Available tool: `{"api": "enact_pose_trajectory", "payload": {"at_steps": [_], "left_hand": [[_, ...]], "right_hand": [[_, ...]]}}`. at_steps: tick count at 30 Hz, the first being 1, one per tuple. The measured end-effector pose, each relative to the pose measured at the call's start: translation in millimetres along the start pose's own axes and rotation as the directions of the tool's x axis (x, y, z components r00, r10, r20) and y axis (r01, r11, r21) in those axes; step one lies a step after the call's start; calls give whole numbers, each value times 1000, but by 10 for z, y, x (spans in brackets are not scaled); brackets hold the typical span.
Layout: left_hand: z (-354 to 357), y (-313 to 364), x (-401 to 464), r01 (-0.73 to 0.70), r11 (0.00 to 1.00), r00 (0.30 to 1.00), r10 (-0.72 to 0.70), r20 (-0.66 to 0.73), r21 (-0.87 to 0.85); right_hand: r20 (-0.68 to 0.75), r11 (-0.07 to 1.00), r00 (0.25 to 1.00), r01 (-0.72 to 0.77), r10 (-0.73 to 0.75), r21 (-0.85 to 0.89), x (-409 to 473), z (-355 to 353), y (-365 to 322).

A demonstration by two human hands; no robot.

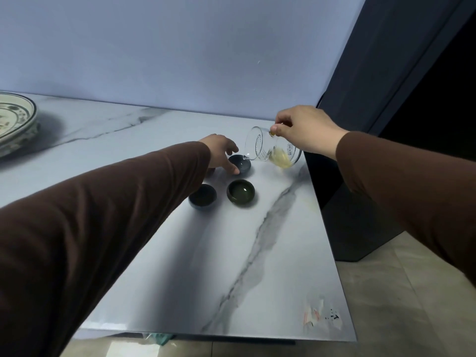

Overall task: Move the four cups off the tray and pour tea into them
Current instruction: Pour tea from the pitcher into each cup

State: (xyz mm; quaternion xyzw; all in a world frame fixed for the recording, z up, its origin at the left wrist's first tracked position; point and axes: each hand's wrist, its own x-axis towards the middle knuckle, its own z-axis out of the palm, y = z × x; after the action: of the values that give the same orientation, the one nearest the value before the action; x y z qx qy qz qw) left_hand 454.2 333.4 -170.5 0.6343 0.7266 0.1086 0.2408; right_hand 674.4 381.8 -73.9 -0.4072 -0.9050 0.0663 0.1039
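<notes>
Three cups visible, off any tray, near table's far right corner: green cup (240, 193) holding tea, dark blue cup (202, 197) unclear. Right hand (306, 131) gripping tilted glass pitcher (273, 148) over blue cup (240, 164); left hand (222, 153) loosely steadying it. Fourth cup unseen.

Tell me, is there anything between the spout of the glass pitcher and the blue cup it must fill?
Nothing visible stands between them. The right hand tilts the glass pitcher with its spout just over the rim of the far blue cup. The left hand rests at that cup's left side, not over its opening.
</notes>
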Motion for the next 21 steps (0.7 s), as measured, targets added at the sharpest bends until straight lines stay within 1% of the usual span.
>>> {"api": "enact_pose_trajectory", "payload": {"at_steps": [6,12,21], "left_hand": [[21,-1,-9,22,999,999,-20,40,-50],[27,32,-44,32,998,999,-30,37,-46],[39,38,-54,47,998,999,-46,25,-45]], "right_hand": [[32,994,997,71,-68,-80,92,25,-118],[43,975,992,124,-118,-182,144,2,-205],[37,947,982,189,-186,-261,187,-15,-282]]}}
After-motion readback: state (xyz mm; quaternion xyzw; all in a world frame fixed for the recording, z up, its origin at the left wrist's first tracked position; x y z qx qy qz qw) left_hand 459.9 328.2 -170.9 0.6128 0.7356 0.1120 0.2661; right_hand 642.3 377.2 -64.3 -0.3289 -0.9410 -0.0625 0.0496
